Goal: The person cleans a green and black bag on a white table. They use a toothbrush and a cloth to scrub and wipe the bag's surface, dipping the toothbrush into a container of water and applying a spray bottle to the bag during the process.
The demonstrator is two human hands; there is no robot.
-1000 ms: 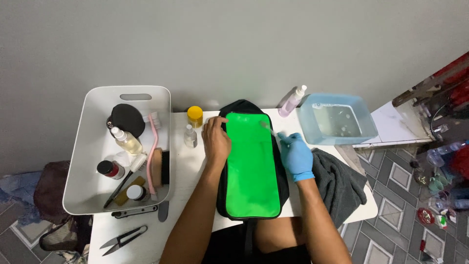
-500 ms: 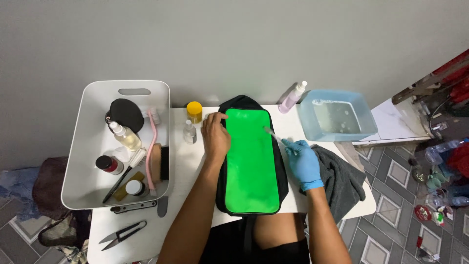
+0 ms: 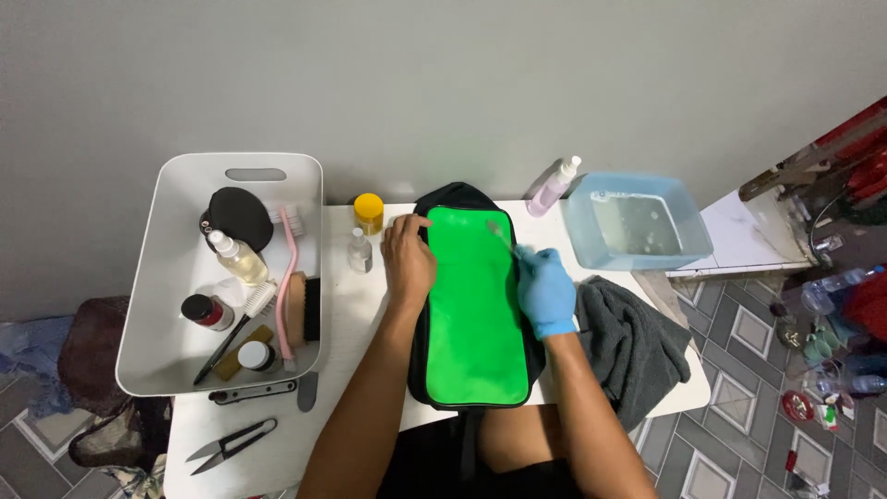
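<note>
A black bag with a bright green front panel lies flat on the white table in front of me. My bare left hand presses on the bag's upper left edge, fingers curled over it. My right hand, in a blue glove, holds a small thin brush whose tip touches the green panel's upper right corner.
A white tub at left holds bottles, brushes and a black pad. A yellow-capped jar and a small clear bottle stand by the bag. A spray bottle, a blue water basin, a grey towel and snips lie around.
My gloved right hand has shifted slightly right and down along the bag's right edge, then back up a little, with the brush still at the panel's top right. My left hand has stayed put.
</note>
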